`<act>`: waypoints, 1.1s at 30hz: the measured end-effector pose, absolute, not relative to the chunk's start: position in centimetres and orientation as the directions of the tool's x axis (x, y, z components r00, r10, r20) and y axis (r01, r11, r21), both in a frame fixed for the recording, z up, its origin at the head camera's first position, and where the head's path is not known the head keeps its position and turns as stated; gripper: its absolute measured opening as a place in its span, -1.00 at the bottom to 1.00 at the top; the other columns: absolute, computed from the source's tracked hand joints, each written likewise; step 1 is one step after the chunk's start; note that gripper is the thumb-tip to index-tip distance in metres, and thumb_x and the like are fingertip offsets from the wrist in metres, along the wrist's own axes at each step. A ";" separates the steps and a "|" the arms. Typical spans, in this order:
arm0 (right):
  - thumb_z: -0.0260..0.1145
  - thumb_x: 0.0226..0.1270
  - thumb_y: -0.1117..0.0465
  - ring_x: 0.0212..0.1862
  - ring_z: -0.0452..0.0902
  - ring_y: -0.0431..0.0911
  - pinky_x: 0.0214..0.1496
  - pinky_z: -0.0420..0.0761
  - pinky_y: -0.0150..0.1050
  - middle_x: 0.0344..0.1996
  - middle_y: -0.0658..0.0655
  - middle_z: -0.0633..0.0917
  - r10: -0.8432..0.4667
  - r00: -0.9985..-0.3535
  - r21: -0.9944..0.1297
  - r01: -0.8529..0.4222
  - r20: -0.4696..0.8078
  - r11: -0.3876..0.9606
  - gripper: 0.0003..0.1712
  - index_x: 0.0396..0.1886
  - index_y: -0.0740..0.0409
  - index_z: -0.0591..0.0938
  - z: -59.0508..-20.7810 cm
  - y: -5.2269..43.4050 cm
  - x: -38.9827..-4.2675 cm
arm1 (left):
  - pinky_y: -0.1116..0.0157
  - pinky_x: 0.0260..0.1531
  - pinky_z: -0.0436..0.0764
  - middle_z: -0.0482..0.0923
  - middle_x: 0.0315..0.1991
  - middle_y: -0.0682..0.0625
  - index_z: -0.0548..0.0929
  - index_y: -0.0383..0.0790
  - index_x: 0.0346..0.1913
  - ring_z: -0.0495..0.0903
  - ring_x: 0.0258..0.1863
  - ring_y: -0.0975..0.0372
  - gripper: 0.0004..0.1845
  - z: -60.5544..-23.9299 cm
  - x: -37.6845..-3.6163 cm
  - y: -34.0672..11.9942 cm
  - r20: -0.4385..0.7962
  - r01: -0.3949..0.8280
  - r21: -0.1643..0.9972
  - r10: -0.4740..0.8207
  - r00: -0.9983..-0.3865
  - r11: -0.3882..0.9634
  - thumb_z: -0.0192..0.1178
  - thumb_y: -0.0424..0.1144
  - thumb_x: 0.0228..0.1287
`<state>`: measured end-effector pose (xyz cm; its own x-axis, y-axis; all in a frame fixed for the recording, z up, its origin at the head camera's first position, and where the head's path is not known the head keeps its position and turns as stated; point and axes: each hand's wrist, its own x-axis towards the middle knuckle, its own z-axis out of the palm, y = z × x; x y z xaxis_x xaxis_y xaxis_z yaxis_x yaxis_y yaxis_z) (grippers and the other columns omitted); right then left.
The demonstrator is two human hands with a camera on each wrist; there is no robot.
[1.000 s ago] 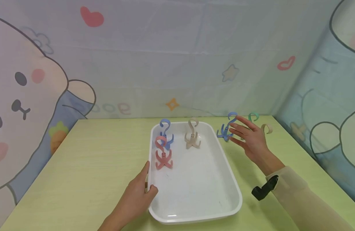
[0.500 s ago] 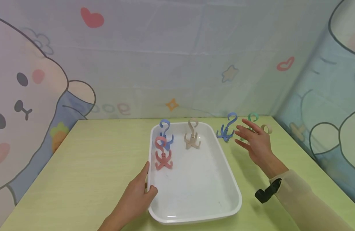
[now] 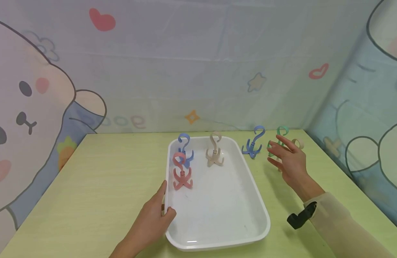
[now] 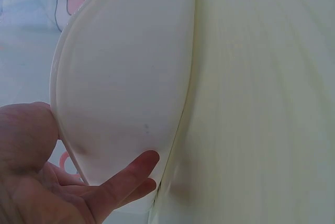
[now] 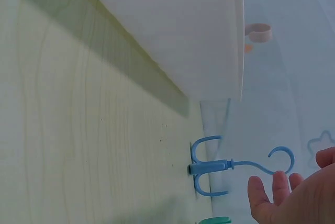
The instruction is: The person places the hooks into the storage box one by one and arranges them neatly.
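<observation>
The green hook (image 3: 280, 139) is standing upright on the table (image 3: 98, 186) near the far right corner, with a beige hook (image 3: 299, 143) just behind it and a blue hook (image 3: 254, 142) to its left, between it and the white tray (image 3: 217, 229). The right hand (image 3: 288, 159) is hovering right in front of the green hook, fingers spread and nearly straight, its grip loose and holding nothing; whether a fingertip is touching the hook cannot be told. The left hand (image 3: 151, 222) is resting on the near left rim of the tray, thumb lying over the edge and fingers against the outer wall, bracing it rather than clasping it. Inside the tray three hooks are standing at the far end: a red one (image 3: 182, 175), a second blue one (image 3: 185, 147) behind it, and a beige one (image 3: 214, 150). Judging by this, the person is reaching for the green hook; the next move is likely calling for the fingers to pinch its stem or curl without tipping the neighbours.
</observation>
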<state>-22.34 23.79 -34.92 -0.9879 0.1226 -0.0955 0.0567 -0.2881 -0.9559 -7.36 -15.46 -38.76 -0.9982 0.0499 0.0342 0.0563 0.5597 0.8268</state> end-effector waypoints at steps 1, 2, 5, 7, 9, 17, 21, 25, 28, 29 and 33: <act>0.35 0.49 0.28 -0.06 0.76 -0.29 -0.04 0.79 -0.30 -0.09 -0.23 0.79 0.128 -0.987 -0.956 0.056 -0.096 -0.287 -0.21 0.65 -0.07 0.34 -34.9 23.9 -22.3 | 0.22 -0.09 0.77 0.32 0.58 -0.27 0.06 -0.35 0.69 0.75 0.15 -0.03 -0.10 -38.8 -7.4 -15.5 0.035 0.057 0.827 0.051 -0.998 0.559 0.11 -0.36 0.29; 0.35 0.50 0.27 -0.08 0.76 -0.30 -0.04 0.79 -0.30 -0.09 -0.23 0.79 0.136 -0.986 -0.957 0.057 -0.099 -0.284 -0.21 0.66 -0.06 0.34 -35.0 23.9 -22.3 | 0.23 -0.09 0.76 0.32 0.58 -0.27 0.06 -0.35 0.69 0.75 0.15 -0.03 -0.10 -38.8 -7.4 -15.5 0.035 0.058 0.828 0.052 -0.998 0.558 0.11 -0.36 0.29; 0.34 0.50 0.28 -0.09 0.75 -0.31 -0.07 0.78 -0.31 -0.12 -0.25 0.78 0.149 -0.984 -0.959 0.056 -0.101 -0.277 -0.19 0.67 -0.05 0.31 -35.0 24.2 -22.3 | 0.23 -0.09 0.76 0.32 0.58 -0.27 0.05 -0.35 0.69 0.75 0.15 -0.03 -0.10 -38.8 -7.3 -15.5 0.036 0.060 0.829 0.054 -0.998 0.557 0.11 -0.36 0.29; 0.35 0.49 0.29 -0.10 0.76 -0.31 -0.09 0.79 -0.31 -0.15 -0.25 0.78 0.157 -0.982 -0.957 0.056 -0.104 -0.283 -0.18 0.68 -0.04 0.30 -35.1 24.3 -22.2 | 0.22 -0.09 0.77 0.32 0.58 -0.27 0.05 -0.36 0.69 0.75 0.15 -0.04 -0.10 -38.8 -7.3 -15.5 0.034 0.059 0.831 0.055 -0.998 0.554 0.11 -0.36 0.30; 0.34 0.49 0.31 -0.11 0.76 -0.30 -0.10 0.79 -0.32 -0.16 -0.26 0.79 0.160 -0.981 -0.955 0.055 -0.106 -0.292 -0.17 0.68 -0.06 0.30 -35.2 24.4 -22.1 | 0.20 -0.08 0.77 0.31 0.58 -0.28 0.06 -0.36 0.69 0.75 0.15 -0.04 -0.10 -38.7 -7.3 -15.5 0.033 0.057 0.832 0.054 -0.998 0.552 0.11 -0.36 0.30; 0.32 0.49 0.35 -0.19 0.76 -0.28 -0.15 0.79 -0.31 -0.21 -0.24 0.81 0.201 -0.973 -0.950 0.045 -0.111 -0.309 -0.22 0.63 -0.10 0.38 -35.3 24.7 -22.0 | 0.18 -0.07 0.78 0.33 0.57 -0.30 0.06 -0.37 0.68 0.75 0.14 -0.04 -0.11 -38.7 -7.3 -15.4 0.034 0.057 0.826 0.051 -0.998 0.560 0.12 -0.36 0.30; 0.34 0.46 0.38 -0.23 0.76 -0.28 -0.18 0.78 -0.32 -0.24 -0.23 0.82 0.220 -0.969 -0.947 0.037 -0.112 -0.320 -0.24 0.59 -0.10 0.42 -35.5 25.0 -21.9 | 0.19 -0.09 0.78 0.32 0.57 -0.30 0.06 -0.37 0.69 0.75 0.14 -0.04 -0.10 -38.7 -7.3 -15.4 0.034 0.057 0.826 0.052 -0.998 0.560 0.12 -0.36 0.30; 0.36 0.43 0.40 -0.23 0.77 -0.29 -0.21 0.79 -0.31 -0.24 -0.21 0.82 0.251 -0.961 -0.943 0.024 -0.113 -0.331 -0.22 0.59 -0.11 0.43 -35.7 25.2 -21.9 | 0.20 -0.10 0.78 0.32 0.58 -0.29 0.05 -0.36 0.69 0.75 0.14 -0.04 -0.10 -38.7 -7.3 -15.5 0.031 0.054 0.831 0.052 -0.998 0.553 0.11 -0.36 0.29; 0.35 0.43 0.42 -0.21 0.76 -0.29 -0.22 0.79 -0.30 -0.22 -0.20 0.82 0.272 -0.956 -0.941 0.016 -0.114 -0.339 -0.17 0.62 -0.11 0.38 -35.7 25.4 -21.9 | 0.21 -0.09 0.77 0.32 0.58 -0.27 0.05 -0.34 0.69 0.75 0.15 -0.04 -0.10 -38.8 -7.3 -15.5 0.030 0.055 0.839 0.055 -0.998 0.541 0.11 -0.37 0.30; 0.34 0.43 0.42 -0.21 0.76 -0.29 -0.22 0.79 -0.30 -0.22 -0.20 0.81 0.277 -0.954 -0.941 0.014 -0.114 -0.339 -0.16 0.63 -0.11 0.37 -35.8 25.4 -21.9 | 0.21 -0.09 0.77 0.33 0.57 -0.27 0.05 -0.34 0.69 0.75 0.15 -0.04 -0.10 -38.8 -7.3 -15.5 0.032 0.058 0.842 0.057 -0.998 0.537 0.11 -0.37 0.31; 0.31 0.44 0.44 -0.25 0.77 -0.28 -0.26 0.78 -0.31 -0.25 -0.19 0.81 0.306 -0.945 -0.938 0.005 -0.119 -0.347 -0.17 0.62 -0.12 0.38 -35.8 25.6 -21.8 | 0.21 -0.10 0.78 0.34 0.57 -0.27 0.04 -0.34 0.69 0.75 0.15 -0.05 -0.10 -38.8 -7.3 -15.5 0.035 0.063 0.847 0.064 -0.997 0.528 0.11 -0.38 0.31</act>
